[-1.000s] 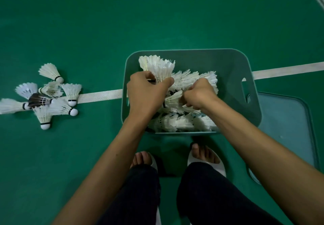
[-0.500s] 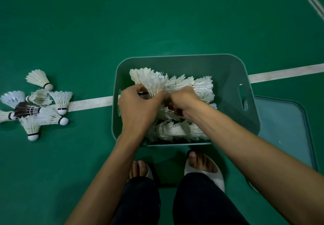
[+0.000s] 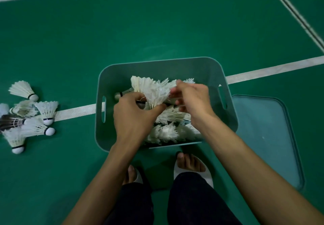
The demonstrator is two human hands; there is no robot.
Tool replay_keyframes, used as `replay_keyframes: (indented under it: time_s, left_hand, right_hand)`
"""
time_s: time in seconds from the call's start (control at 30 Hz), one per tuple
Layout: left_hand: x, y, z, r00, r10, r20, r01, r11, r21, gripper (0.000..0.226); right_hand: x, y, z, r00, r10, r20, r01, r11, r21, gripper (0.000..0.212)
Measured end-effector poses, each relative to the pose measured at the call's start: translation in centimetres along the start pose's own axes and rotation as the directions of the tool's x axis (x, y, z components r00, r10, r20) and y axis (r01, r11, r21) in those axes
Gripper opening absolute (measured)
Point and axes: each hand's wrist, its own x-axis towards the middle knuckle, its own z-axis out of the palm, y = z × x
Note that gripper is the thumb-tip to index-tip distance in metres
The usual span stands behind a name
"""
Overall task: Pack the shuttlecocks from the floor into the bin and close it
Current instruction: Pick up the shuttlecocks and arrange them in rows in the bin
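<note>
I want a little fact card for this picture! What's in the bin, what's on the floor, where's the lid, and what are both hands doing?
bin: green, open, standing on the court floor
shuttlecocks in bin: white, piled inside
held bunch: white shuttlecocks, over the pile
left grip: hand curled round the held bunch
right grip: fingers pinch the bunch's feathers
shuttlecocks on floor: cluster left of the bin, one dark
lid: flat on the floor, right of the bin

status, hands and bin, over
Left hand grips shuttlecock bunch in bin; right hand pinches its feathers. Loose shuttlecocks on floor left of bin. Lid off, lying right of bin.
</note>
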Motion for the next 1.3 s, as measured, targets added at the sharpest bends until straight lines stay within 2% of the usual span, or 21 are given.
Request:
replay_keyframes:
  time_s: [0.07,0.13,0.2,0.27,0.3,0.37,0.43,0.5,0.57,0.6,0.63,0.73,0.8,0.87,0.93,0.97,1.07,1.13,1.17,1.3]
  left_hand:
    - [0.1,0.8,0.4,1.000,0.012,0.013,-0.013,0.999,0.037,0.049]
    - [0.2,1.5,0.8,1.000,0.026,0.016,-0.027,0.998,0.062,0.049]
    - [0.3,1.8,1.2,0.999,0.047,0.001,-0.047,0.996,0.075,0.056]
    - [0.5,1.9,1.4,0.998,0.056,-0.003,-0.055,0.996,0.071,0.056]
    - [0.6,1.7,1.5,0.999,0.044,-0.003,-0.044,0.997,0.069,0.053]
    - [0.7,1.4,1.6,1.000,0.017,0.000,-0.017,0.996,0.089,0.043]
    - [0.9,0.9,1.6,0.999,0.039,0.017,-0.041,0.990,0.136,0.033]
    - [0.9,0.6,1.6,0.997,0.067,0.030,-0.071,0.984,0.164,0.028]
    - [0.8,0.7,1.0,0.998,0.048,0.032,-0.053,0.988,0.143,0.044]
    - [0.7,0.7,0.5,0.999,0.027,0.020,-0.029,0.991,0.128,0.055]
    - [0.7,0.6,0.0,1.000,-0.003,-0.011,0.005,0.994,0.108,0.056]
    - [1.0,-0.3,-1.4,0.982,-0.104,-0.160,0.109,0.994,0.022,0.028]
    - [1.3,-0.8,-2.0,0.966,-0.145,-0.216,0.145,0.989,-0.016,0.026]
    - [1.3,-1.0,-2.4,0.957,-0.167,-0.236,0.165,0.986,-0.029,0.020]
    - [1.3,-1.2,-2.6,0.956,-0.173,-0.237,0.168,0.985,-0.039,0.014]
    - [1.2,-1.2,-2.7,0.957,-0.175,-0.230,0.167,0.984,-0.054,0.019]
    - [1.0,-1.4,-2.7,0.972,-0.133,-0.192,0.118,0.989,-0.088,0.035]
    - [1.1,-1.7,-2.5,0.980,-0.114,-0.165,0.099,0.991,-0.093,0.040]
    - [1.1,-1.9,-2.4,0.983,-0.102,-0.152,0.092,0.993,-0.076,0.037]
    - [1.0,-2.3,-2.2,0.993,-0.084,-0.088,0.082,0.996,-0.021,0.028]
  right_hand:
    - [-1.1,-0.2,-0.9,0.980,-0.196,-0.042,0.196,0.980,-0.017,0.037]
    - [-1.9,-0.3,-1.5,0.942,-0.335,0.013,0.335,0.938,-0.092,0.030]
    - [-2.2,-0.4,-1.8,0.919,-0.393,0.036,0.392,0.896,-0.208,0.027]
    - [-2.3,-0.3,-2.1,0.883,-0.469,0.023,0.456,0.843,-0.285,0.045]
    - [-2.2,-0.2,-2.2,0.850,-0.525,0.054,0.511,0.792,-0.334,0.051]
    - [-2.1,0.1,-2.2,0.765,-0.618,0.180,0.623,0.641,-0.449,0.050]
    - [-1.7,0.4,-2.1,0.707,-0.657,0.261,0.674,0.514,-0.531,0.043]
    - [-1.4,0.3,-1.9,0.677,-0.684,0.273,0.664,0.407,-0.628,0.029]
    - [-1.6,0.0,-1.6,0.694,-0.680,0.237,0.601,0.366,-0.711,0.018]
    - [-1.7,-0.2,-1.6,0.726,-0.660,0.194,0.558,0.399,-0.728,0.016]
    - [-1.8,-0.3,-1.6,0.769,-0.625,0.137,0.505,0.462,-0.729,0.014]
    - [-1.1,0.0,-1.5,0.909,-0.416,0.018,0.317,0.664,-0.677,0.030]
    - [-0.4,0.4,-0.9,0.966,-0.255,0.028,0.209,0.718,-0.663,0.043]
    - [0.0,0.7,0.0,0.984,-0.171,0.051,0.161,0.727,-0.668,0.053]
    - [0.4,0.6,0.9,0.990,-0.128,0.049,0.127,0.722,-0.680,0.053]
    - [0.5,0.6,1.3,0.993,-0.111,0.045,0.112,0.722,-0.682,0.051]
    - [1.0,0.6,2.7,0.999,-0.029,0.028,0.040,0.772,-0.634,0.041]
    - [1.3,0.7,3.9,0.998,0.062,0.031,-0.033,0.819,-0.572,0.021]
    - [1.4,0.7,4.5,0.993,0.114,0.037,-0.078,0.845,-0.528,0.012]
    - [1.8,0.9,6.0,0.958,0.279,0.069,-0.239,0.906,-0.350,0.009]
